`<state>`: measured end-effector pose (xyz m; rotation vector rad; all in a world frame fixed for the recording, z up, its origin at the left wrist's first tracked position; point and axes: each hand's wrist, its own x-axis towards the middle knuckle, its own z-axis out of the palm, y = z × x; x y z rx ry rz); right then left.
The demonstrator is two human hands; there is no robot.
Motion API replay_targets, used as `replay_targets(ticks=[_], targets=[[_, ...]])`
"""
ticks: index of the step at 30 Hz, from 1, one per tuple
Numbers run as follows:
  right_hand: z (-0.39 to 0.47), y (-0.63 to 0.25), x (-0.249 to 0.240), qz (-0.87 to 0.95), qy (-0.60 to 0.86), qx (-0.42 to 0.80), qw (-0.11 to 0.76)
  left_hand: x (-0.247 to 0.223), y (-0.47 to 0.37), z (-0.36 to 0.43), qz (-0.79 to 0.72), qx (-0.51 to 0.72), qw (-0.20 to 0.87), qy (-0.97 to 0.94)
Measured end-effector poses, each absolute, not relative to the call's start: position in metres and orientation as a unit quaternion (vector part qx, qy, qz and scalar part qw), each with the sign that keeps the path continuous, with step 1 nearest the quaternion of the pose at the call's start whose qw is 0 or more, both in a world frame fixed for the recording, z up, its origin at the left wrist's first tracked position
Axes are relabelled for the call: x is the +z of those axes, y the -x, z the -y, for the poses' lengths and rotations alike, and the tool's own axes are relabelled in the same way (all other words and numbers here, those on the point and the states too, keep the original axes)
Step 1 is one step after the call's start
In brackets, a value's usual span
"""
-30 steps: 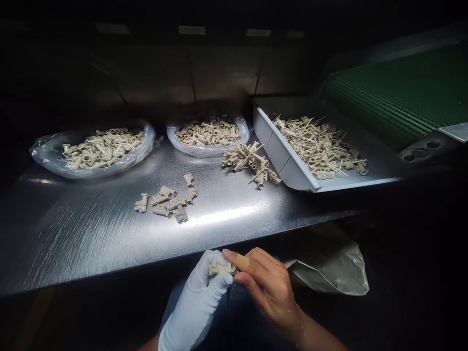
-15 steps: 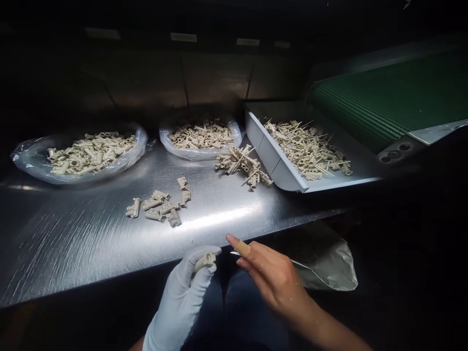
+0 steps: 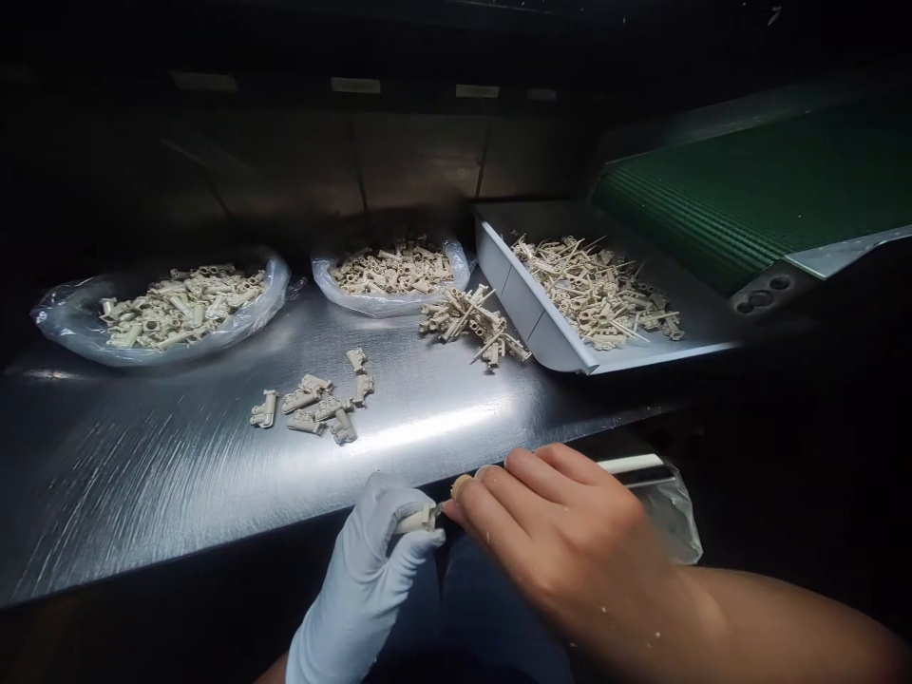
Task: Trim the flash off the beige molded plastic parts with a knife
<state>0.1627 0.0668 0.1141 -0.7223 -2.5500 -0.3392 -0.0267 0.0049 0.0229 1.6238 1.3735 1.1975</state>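
Observation:
My left hand (image 3: 363, 560), in a white glove, is closed around a small beige plastic fitting (image 3: 417, 521), whose open end points to the right. Bare, with a tan wrap on one finger, my right hand (image 3: 562, 522) is closed on a knife (image 3: 633, 465). The knife's pale handle sticks out behind the knuckles, and its small tip meets the fitting's end; most of it is hidden by the fingers. Both hands are in front of the table's near edge. Beyond the left hand, several loose fittings (image 3: 313, 404) lie on the metal table (image 3: 178, 484).
Two clear plastic bags (image 3: 128, 357) (image 3: 370, 302) hold many fittings at the back. A grey tray (image 3: 534, 296) of fittings with thin sprues stands at right, a small heap (image 3: 466, 323) beside it. A green conveyor (image 3: 769, 199) slopes above the tray. Below the edge hangs another plastic bag (image 3: 684, 532).
My right hand has turned palm-down and come left, bringing the knife's tip to the fitting. The left hand has shifted slightly right and tilted the fitting's open end toward the knife.

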Motion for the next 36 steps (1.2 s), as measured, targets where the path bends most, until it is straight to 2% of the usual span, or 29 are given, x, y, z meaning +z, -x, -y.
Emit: replay_targets(ticks=[11, 16, 18, 21, 25, 30, 36], targets=[[-0.065, -0.153, 0.121, 0.931, 0.241, -0.14, 0.235, 0.023, 0.031, -0.004, -0.547, 0.447, 0.28, -0.65], [-0.067, -0.159, 0.113, 0.935, 0.27, -0.069, 0.22, 0.009, 0.025, 0.0, -0.538, 0.498, 0.142, -0.665], [-0.067, -0.161, 0.107, 0.93, 0.283, -0.045, 0.232, 0.005, 0.023, 0.002, -0.538, 0.507, 0.121, -0.663], [-0.066, -0.164, 0.097, 0.913, 0.302, 0.007, 0.275, 0.002, 0.023, 0.005, -0.534, 0.531, 0.161, -0.637], [-0.064, -0.167, 0.079, 0.86, 0.329, 0.113, 0.372, 0.002, 0.023, 0.009, -0.532, 0.554, 0.287, -0.573], [-0.06, -0.167, 0.055, 0.805, 0.341, 0.241, 0.422, 0.007, 0.021, 0.011, -0.539, 0.534, 0.388, -0.523], [-0.057, -0.166, 0.049, 0.807, 0.322, 0.195, 0.456, 0.013, 0.022, 0.008, -0.526, 0.527, 0.418, -0.52]])
